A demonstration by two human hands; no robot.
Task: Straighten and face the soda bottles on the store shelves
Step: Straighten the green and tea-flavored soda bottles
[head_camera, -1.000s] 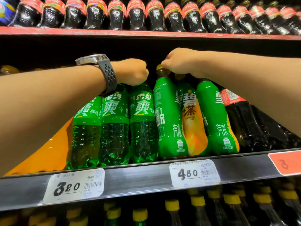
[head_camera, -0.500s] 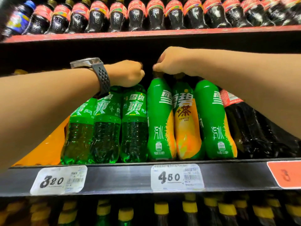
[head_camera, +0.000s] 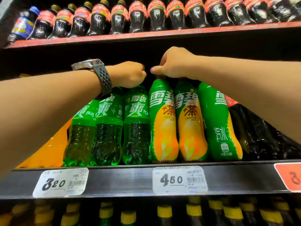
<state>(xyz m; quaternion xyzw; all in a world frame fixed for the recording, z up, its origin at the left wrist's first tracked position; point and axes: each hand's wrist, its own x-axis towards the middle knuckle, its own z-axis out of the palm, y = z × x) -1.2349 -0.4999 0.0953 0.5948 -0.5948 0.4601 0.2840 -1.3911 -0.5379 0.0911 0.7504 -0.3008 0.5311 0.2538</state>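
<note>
On the middle shelf stand three clear green soda bottles and three green-and-orange tea soda bottles. My left hand (head_camera: 128, 74), with a watch on the wrist, grips the top of a clear green bottle (head_camera: 136, 126). My right hand (head_camera: 174, 64) grips the cap of the left tea soda bottle (head_camera: 162, 121), whose label faces front. The second tea bottle (head_camera: 190, 123) also faces front. The third (head_camera: 218, 124) is turned sideways. Both caps are hidden under my hands.
The black shelf rail (head_camera: 123, 181) carries price tags reading 3.20 and 4.50. Orange bottles (head_camera: 48, 152) lie at the left, dark cola bottles (head_camera: 260, 136) at the right. A red upper shelf (head_camera: 146, 35) holds several cola bottles. Yellow-capped bottles (head_camera: 164, 211) fill the shelf below.
The left tea soda bottle has been rotated under my right hand; its label went from side-on to facing front. My left hand stayed on the clear green bottle's top.
</note>
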